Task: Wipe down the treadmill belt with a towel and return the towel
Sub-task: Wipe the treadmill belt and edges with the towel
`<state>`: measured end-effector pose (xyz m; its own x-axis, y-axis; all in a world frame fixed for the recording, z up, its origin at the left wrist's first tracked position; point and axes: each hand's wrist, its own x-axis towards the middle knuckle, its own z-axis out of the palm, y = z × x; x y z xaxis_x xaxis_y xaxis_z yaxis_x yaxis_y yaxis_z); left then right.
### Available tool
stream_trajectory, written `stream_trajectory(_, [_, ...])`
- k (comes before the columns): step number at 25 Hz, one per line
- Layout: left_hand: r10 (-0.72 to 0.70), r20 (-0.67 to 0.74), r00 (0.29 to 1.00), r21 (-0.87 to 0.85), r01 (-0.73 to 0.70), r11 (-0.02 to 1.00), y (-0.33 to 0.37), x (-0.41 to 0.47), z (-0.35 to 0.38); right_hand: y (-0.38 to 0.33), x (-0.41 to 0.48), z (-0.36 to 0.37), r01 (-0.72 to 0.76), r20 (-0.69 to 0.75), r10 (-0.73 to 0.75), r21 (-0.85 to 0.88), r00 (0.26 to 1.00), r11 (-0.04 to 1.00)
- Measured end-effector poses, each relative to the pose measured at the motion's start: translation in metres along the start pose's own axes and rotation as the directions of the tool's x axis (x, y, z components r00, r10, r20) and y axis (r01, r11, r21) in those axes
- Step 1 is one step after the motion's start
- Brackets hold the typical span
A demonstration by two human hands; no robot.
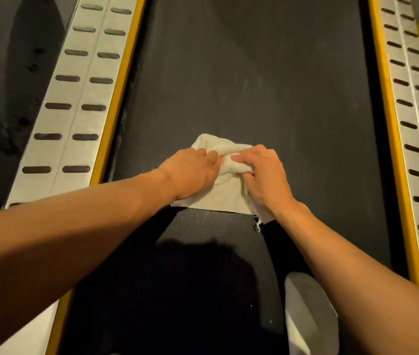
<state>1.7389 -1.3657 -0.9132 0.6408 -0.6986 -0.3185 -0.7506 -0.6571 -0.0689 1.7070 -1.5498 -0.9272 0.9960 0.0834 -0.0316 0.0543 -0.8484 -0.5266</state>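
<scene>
A cream towel point(225, 196) lies bunched on the black treadmill belt point(254, 80), about midway along it. My left hand point(190, 170) rests on the towel's left part, with its fingertips tucked into a fold. My right hand point(262, 175) grips a rolled fold of the towel between thumb and curled fingers. The two hands nearly touch over the cloth. The towel's near edge lies flat on the belt, and a frayed corner sticks out under my right wrist.
Silver side rails with dark grip slots run along the left point(75, 98) and the right point(413, 119), each edged by a yellow strip point(392, 124). A grey shoe tip point(310, 311) stands on the belt at the bottom right. Dark floor lies at far left.
</scene>
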Motion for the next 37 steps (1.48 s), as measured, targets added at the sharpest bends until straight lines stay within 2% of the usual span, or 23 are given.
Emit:
stream_trajectory(3, [0.03,-0.025,0.999,0.075,-0.028,0.997,-0.017,-0.003,0.0,-0.011,-0.011,0.002,-0.009,0.036,0.009,-0.004,0.999,1.0])
stream_trajectory(6, [-0.023,0.006,1.0,-0.002,0.023,1.0,0.009,-0.023,0.0,-0.016,-0.032,0.003,-0.04,0.031,0.039,0.031,0.999,0.999])
stream_trajectory(8, [-0.075,0.022,0.997,-0.004,0.075,0.997,0.023,-0.035,0.005,-0.02,-0.036,0.006,-0.005,0.015,0.004,0.052,1.0,0.999])
stream_trajectory(10, [-0.054,-0.008,0.999,0.005,0.054,0.999,0.019,-0.039,0.007,-0.016,-0.03,0.016,0.05,-0.016,-0.049,0.067,0.999,0.996])
stream_trajectory(13, [0.046,-0.156,0.987,0.184,-0.016,0.983,0.009,-0.035,0.001,-0.003,-0.03,0.021,0.104,-0.043,-0.103,0.015,0.994,0.994])
stream_trajectory(14, [0.052,-0.157,0.986,0.212,-0.018,0.977,0.011,-0.033,-0.002,0.002,-0.036,0.02,0.141,-0.024,-0.141,-0.014,0.99,0.99])
stream_trajectory(16, [0.04,-0.024,0.999,0.195,-0.035,0.98,0.033,-0.02,0.0,0.014,-0.05,0.009,0.146,0.001,-0.146,-0.03,0.989,0.989])
stream_trajectory(18, [0.008,0.103,0.995,0.166,-0.025,0.986,0.061,-0.004,-0.001,0.03,-0.058,-0.003,0.087,-0.005,-0.087,-0.018,0.996,0.996])
stream_trajectory(22, [-0.054,0.124,0.991,0.193,0.029,0.981,0.061,0.022,-0.015,0.046,-0.029,-0.015,0.082,0.045,-0.079,-0.061,0.996,0.995])
stream_trajectory(24, [-0.073,0.164,0.984,0.222,0.035,0.974,0.053,0.026,-0.027,0.039,-0.023,-0.017,-0.001,0.036,0.0,0.038,0.999,0.999])
stream_trajectory(26, [-0.096,0.187,0.978,0.169,0.065,0.984,0.062,0.026,-0.035,0.04,-0.037,-0.019,0.005,-0.02,-0.003,0.109,1.0,0.994])
stream_trajectory(28, [-0.058,0.215,0.975,0.111,0.034,0.993,0.087,0.029,-0.039,0.061,-0.06,-0.023,0.052,-0.091,-0.047,0.047,0.995,0.998])
stream_trajectory(30, [0.0,0.185,0.983,0.117,-0.022,0.993,0.107,0.042,-0.037,0.09,-0.064,-0.035,0.012,-0.138,-0.011,0.005,0.99,1.0])
stream_trajectory(35, [-0.062,0.256,0.965,-0.064,0.081,0.995,0.083,0.089,-0.052,0.1,-0.024,-0.043,-0.033,-0.219,0.053,0.091,0.974,0.995])
stream_trajectory(37, [-0.096,0.205,0.974,-0.06,0.11,0.992,0.091,0.092,-0.046,0.101,-0.031,-0.04,-0.054,-0.204,0.065,0.059,0.977,0.997])
